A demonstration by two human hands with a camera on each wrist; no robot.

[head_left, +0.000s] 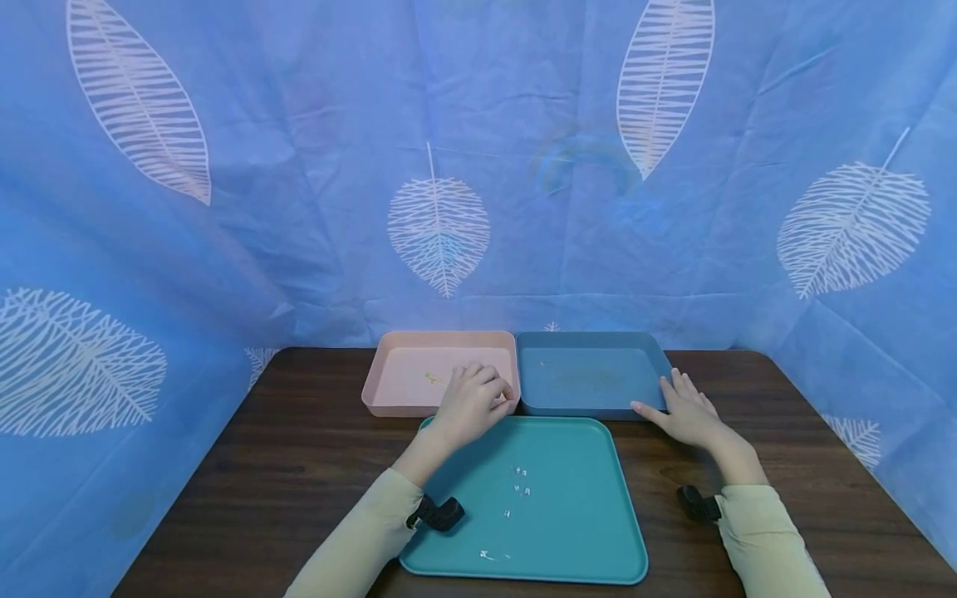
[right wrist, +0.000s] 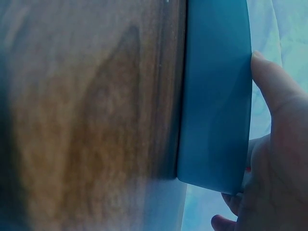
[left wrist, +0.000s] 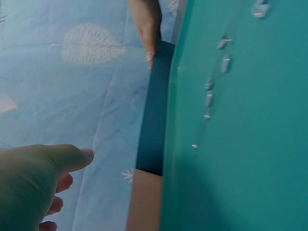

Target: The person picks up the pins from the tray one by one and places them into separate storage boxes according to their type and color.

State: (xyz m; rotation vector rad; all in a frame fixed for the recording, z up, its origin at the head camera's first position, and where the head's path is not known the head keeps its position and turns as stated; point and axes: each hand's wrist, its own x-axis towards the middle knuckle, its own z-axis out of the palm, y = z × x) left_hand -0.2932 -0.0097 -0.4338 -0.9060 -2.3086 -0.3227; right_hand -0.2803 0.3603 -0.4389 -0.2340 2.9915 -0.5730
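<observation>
My left hand (head_left: pixel 473 402) hovers over the front right part of the pink tray (head_left: pixel 392 410), its fingers loosely bent. In the left wrist view the thumb (left wrist: pixel 72 158) stands apart from the fingers, and nothing shows between them. A small gold-coloured thing (head_left: pixel 434 378) lies inside the pink tray. My right hand (head_left: pixel 688 411) rests on the front right corner of the blue tray (head_left: pixel 591 412), with fingers spread along its right side. The right thumb (right wrist: pixel 269 77) touches the front rim. Small shiny clear pieces (head_left: pixel 521 490) lie scattered on the green tray (head_left: pixel 591 515).
The pink and blue trays stand side by side at the back of the dark wooden table (head_left: pixel 262 473). The green tray lies flat in front of them. A blue curtain (head_left: pixel 329 208) with white leaf prints hangs behind the table and at both sides.
</observation>
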